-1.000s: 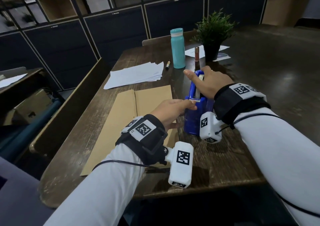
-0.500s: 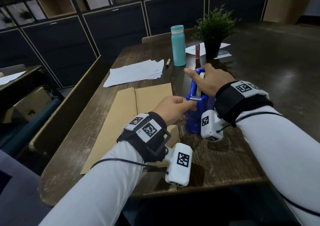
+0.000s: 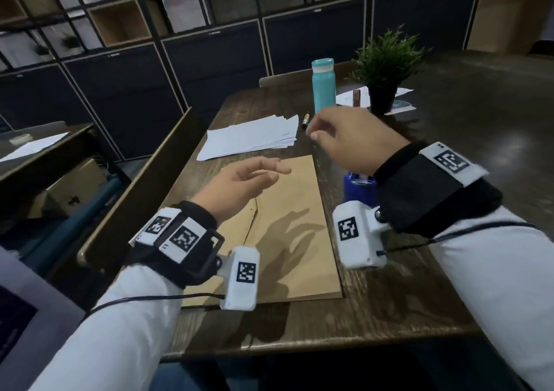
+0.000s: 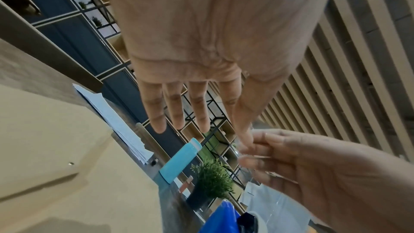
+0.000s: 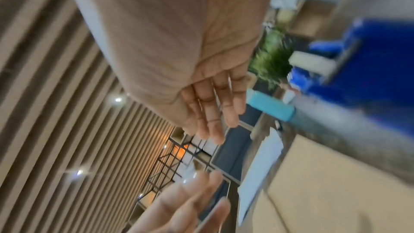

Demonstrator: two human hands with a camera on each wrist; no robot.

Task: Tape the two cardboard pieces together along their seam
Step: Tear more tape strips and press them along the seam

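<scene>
Two flat brown cardboard pieces [image 3: 299,210] lie side by side, just left of blue plastic tape dispenser [image 3: 358,189] on dark wooden table [image 3: 389,315]. Right hand [image 3: 356,144] above dispenser, thumb and forefinger pinching clear tape strip [image 4: 248,159], other fingers loosely curled. Left hand [image 3: 242,183] hovers left of dispenser, over cardboard, fingers near straight, thumb tip at tape. Can't tell whether it holds tape. Right wrist view blurred.

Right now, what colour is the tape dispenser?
The tape dispenser is blue; the head view shows it best.
</scene>
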